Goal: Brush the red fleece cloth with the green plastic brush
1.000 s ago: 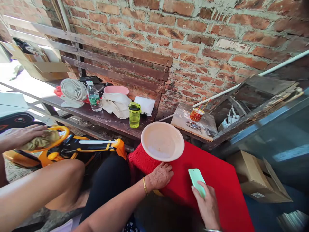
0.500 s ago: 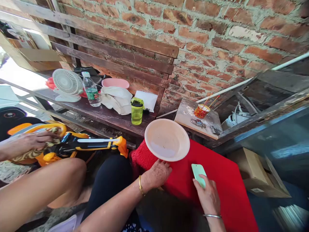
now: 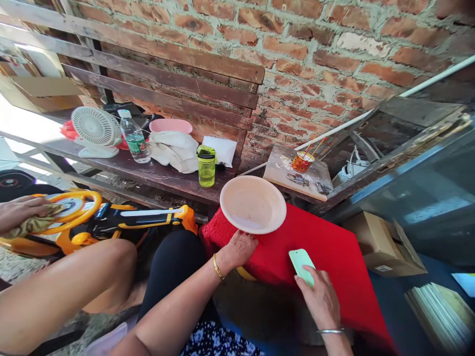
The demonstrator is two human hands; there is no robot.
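A pale pink basin (image 3: 253,203) with a little water and a few specks in it stands on a red cloth (image 3: 308,225). My left hand (image 3: 237,248), a gold bangle on its wrist, lies at the basin's near rim. Its fingers reach toward the rim and seem to touch it; the fingertips are partly hidden. To the right, my right hand (image 3: 322,295) grips a flat mint-green rounded slab (image 3: 301,265) between thumb and fingers, held over the cloth. I cannot tell what kind of thing the slab is.
A dark wooden bench (image 3: 178,183) holds a green drinking cup (image 3: 206,166), white cloth, a water bottle (image 3: 134,138) and a fan (image 3: 95,132). Another person's hand (image 3: 24,212) holds a patterned cloth by a yellow toy steering wheel. Cardboard box (image 3: 382,247) at right.
The view has shifted slightly, so most things sit a little higher and further left. My left hand's fingers look more bent at the rim. The other person's hand has moved left over the wheel.
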